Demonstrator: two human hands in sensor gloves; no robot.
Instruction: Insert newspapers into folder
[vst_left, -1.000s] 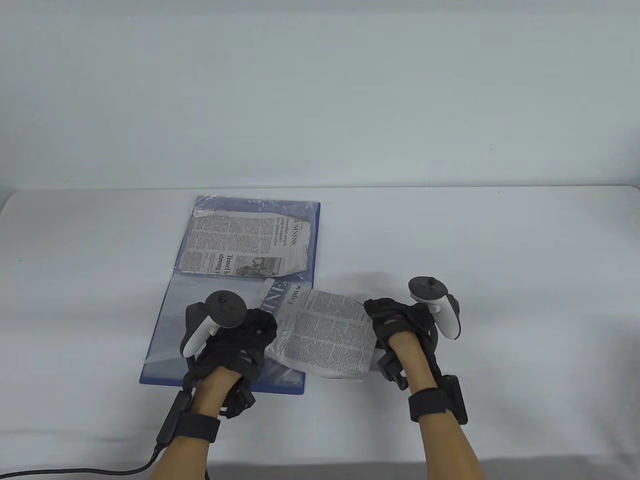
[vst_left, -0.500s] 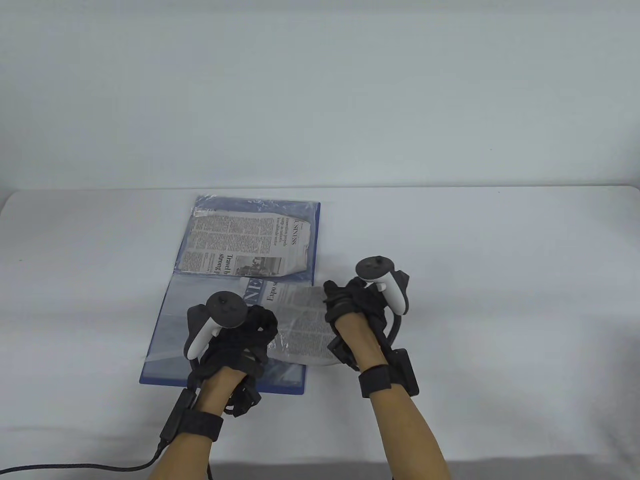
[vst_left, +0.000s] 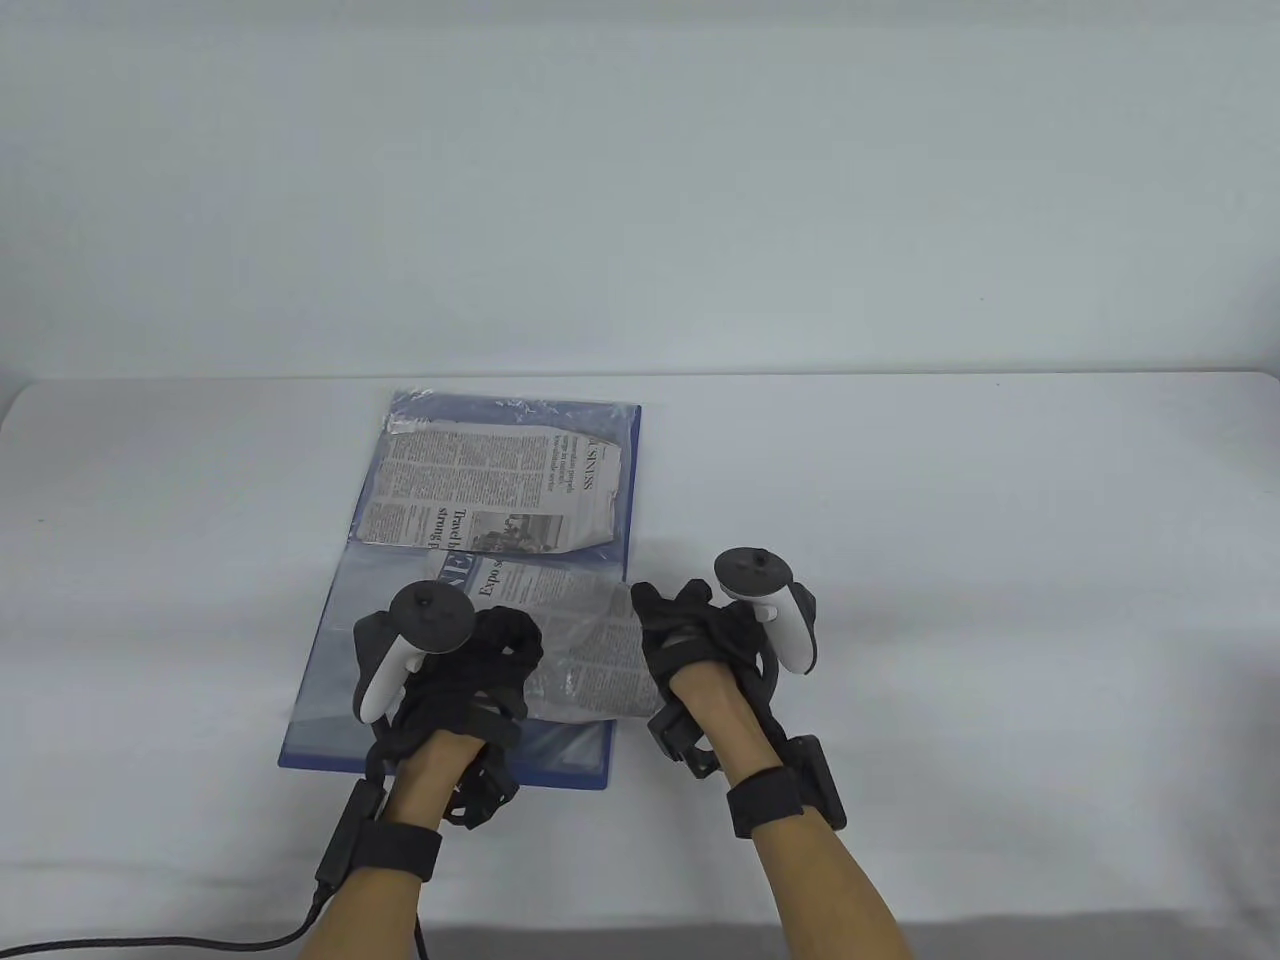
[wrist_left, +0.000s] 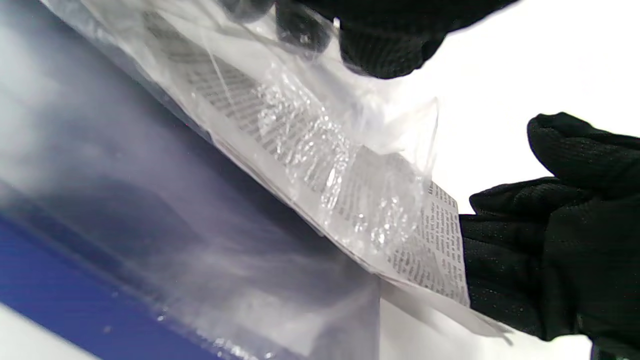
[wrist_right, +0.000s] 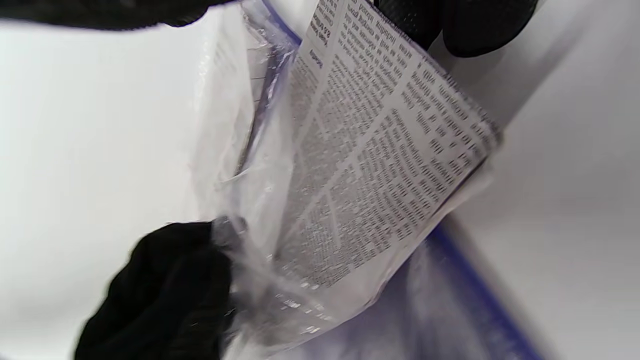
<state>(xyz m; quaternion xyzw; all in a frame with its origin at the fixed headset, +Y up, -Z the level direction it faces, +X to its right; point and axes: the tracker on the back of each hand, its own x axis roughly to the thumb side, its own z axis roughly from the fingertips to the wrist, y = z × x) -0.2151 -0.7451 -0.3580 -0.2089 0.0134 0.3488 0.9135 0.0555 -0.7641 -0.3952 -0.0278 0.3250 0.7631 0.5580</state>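
Blue folder (vst_left: 620, 480) lies open on table (vst_left: 950, 520), long axis running near-to-far, clear sleeves up. Far sleeve holds one newspaper (vst_left: 490, 490), headline reading sideways, text lines running near-far. Second newspaper (vst_left: 590, 640) mostly inside near sleeve (vst_left: 330, 650), long axis left-right, right end poking out past folder's rt edge. Left hand (vst_left: 470, 680) pinches sleeve's plastic mouth, lifting it. Right hand (vst_left: 700, 640) grips paper's right end, fingers (wrist_right: 465, 25) closed on its edge.
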